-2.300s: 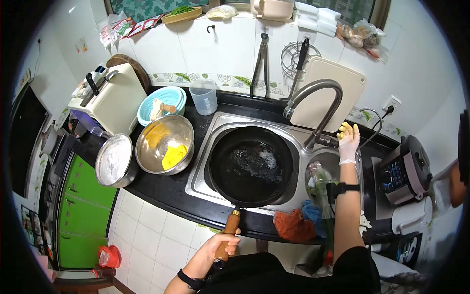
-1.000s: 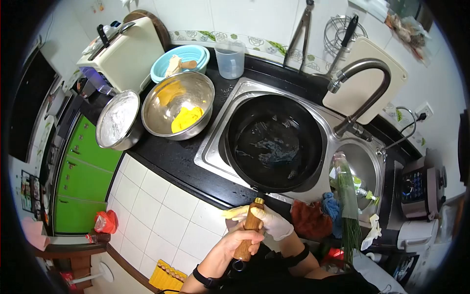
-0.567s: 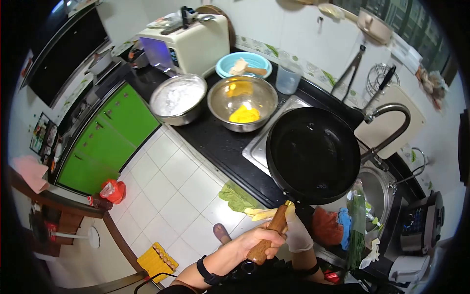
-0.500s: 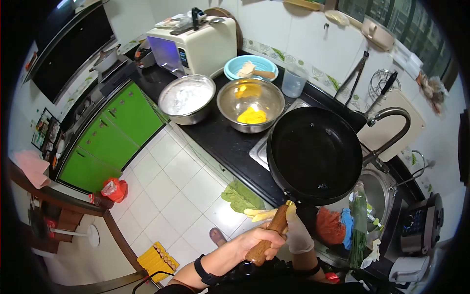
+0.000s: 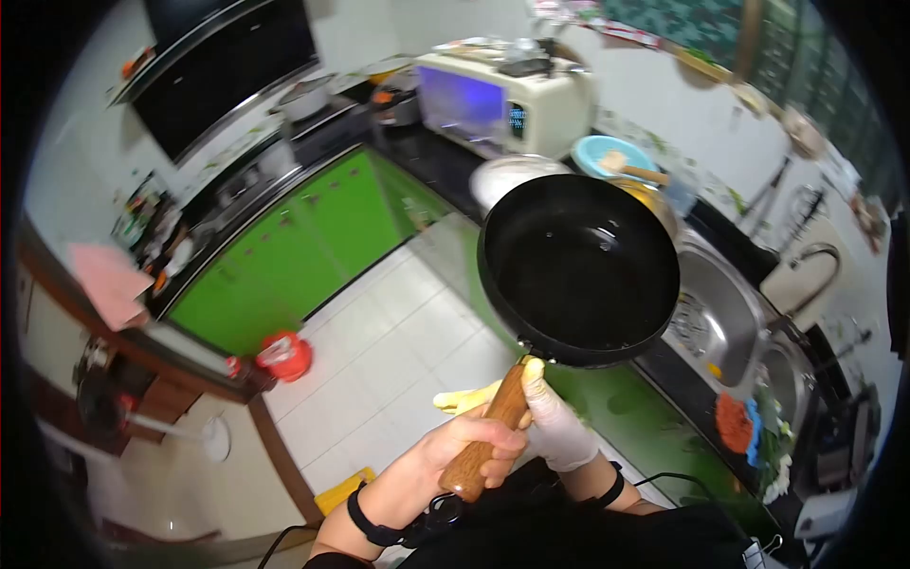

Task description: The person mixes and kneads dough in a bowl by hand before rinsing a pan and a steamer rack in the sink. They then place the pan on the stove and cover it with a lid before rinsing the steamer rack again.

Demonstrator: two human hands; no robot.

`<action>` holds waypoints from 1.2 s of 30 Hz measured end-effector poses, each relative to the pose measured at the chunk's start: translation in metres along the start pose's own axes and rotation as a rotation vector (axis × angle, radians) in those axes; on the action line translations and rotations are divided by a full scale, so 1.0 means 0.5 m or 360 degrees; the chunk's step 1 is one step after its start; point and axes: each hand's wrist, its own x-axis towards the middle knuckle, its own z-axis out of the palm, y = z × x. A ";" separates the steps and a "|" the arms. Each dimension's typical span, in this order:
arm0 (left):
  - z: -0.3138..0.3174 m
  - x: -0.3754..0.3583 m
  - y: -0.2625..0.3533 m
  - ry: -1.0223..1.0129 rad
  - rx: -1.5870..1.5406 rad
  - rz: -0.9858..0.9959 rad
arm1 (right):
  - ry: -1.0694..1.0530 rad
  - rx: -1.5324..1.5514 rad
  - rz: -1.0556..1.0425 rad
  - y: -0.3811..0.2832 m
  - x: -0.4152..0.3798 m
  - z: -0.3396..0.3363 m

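A black frying pan (image 5: 580,266) with a wooden handle hangs in the air before me, its dark inside facing up. My left hand (image 5: 479,446) is bare and wrapped round the handle. On my right hand (image 5: 559,417) there is a white glove with yellow-stained fingers; it presses against the handle near the pan, its thumb along the wood. Behind the pan, partly hidden, are a metal bowl with white powder (image 5: 512,178) and a metal bowl with yellow content (image 5: 654,201).
A cream oven (image 5: 555,102) and a blue basin (image 5: 614,155) stand on the back counter. At the right is a metal sink (image 5: 716,313) with a red cloth (image 5: 732,422) beside it. A red bag (image 5: 284,356) sits on the tiled floor. Green cabinets (image 5: 351,204) line the left.
The view has turned left. The pan, held by both hands, has moved away from over the sink and now hangs over the counter edge and floor, uncovering the sink.
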 end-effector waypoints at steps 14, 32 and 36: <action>-0.289 -0.273 0.344 0.0444 -0.0153 0.0911 | -0.0520 -0.0280 0.0544 0.148 0.602 0.265; -0.844 -0.479 1.168 0.0540 -0.0093 0.1589 | -0.0716 -0.0417 0.1132 0.276 1.637 0.574; -0.977 -0.535 1.326 0.0580 -0.0157 0.1516 | -0.0959 -0.0368 0.1095 0.296 1.814 0.653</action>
